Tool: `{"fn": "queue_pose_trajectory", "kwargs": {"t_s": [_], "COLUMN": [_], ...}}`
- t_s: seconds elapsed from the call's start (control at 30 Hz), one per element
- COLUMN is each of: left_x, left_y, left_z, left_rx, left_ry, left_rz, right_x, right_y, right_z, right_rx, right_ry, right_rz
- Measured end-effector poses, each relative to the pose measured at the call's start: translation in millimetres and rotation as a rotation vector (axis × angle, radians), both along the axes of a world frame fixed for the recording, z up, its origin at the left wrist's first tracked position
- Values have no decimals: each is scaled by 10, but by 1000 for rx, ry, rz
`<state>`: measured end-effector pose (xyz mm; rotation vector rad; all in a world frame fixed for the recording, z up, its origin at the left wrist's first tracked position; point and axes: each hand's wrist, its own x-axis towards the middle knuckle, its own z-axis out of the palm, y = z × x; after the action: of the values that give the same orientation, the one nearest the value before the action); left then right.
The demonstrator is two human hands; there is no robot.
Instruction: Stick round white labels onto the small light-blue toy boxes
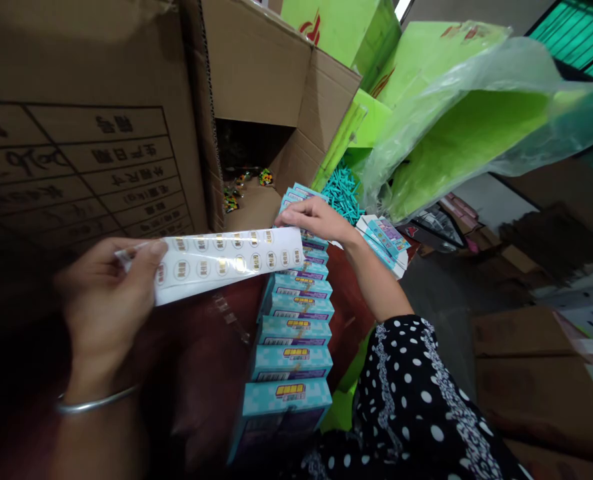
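Note:
My left hand (pixel 111 287) pinches the near end of a sticker sheet (pixel 211 283) between thumb and fingers. The sheet is white, with rows of round clear stickers printed in gold. Beyond its far end, my right hand (pixel 313 217) rests over the row of boxes, fingers bent together. Its fingertips are partly hidden behind the sheet's edge, so what they grip or press cannot be made out. Below both hands runs a row of light-blue and purple small boxes (pixel 296 333), overlapping like steps, with yellow print and barcodes on their top faces.
An open cardboard carton (pixel 256 73) with small colourful packets stands behind; a larger carton (pixel 91 133) is at left. Teal sticks (pixel 343 193) fill a green bin. More flat boxes (pixel 383 243) lie right of my forearm, beneath a plastic-lined green box (pixel 456 140).

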<state>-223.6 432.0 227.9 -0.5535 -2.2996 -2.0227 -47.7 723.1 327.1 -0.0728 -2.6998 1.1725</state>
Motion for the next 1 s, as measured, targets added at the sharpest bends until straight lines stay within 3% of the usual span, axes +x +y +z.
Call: {"fn": "queue_pose_trajectory", "kwargs": {"t_s": [0.1,0.3,0.67,0.83,1.0], "left_x": [19,33,24,7,120], "left_y": [1,-19,2,24,21], "left_z": [5,20,3,-37,41], "left_rx": [26,51,70,111,197], "left_ry": [-4,-3,15,81,252], "left_rz": [-29,-34,-2,27,65], "right_x": [-4,-66,-36,-31,-51], "right_y": [-201,-297,-395,-326,-314], "right_z": [9,-32,-65,-43,-35], "right_rx": [-4,-77,67,-131,-191], "right_ry": [35,110,257,266,53], "right_rz": [38,12,23,17,37]}}
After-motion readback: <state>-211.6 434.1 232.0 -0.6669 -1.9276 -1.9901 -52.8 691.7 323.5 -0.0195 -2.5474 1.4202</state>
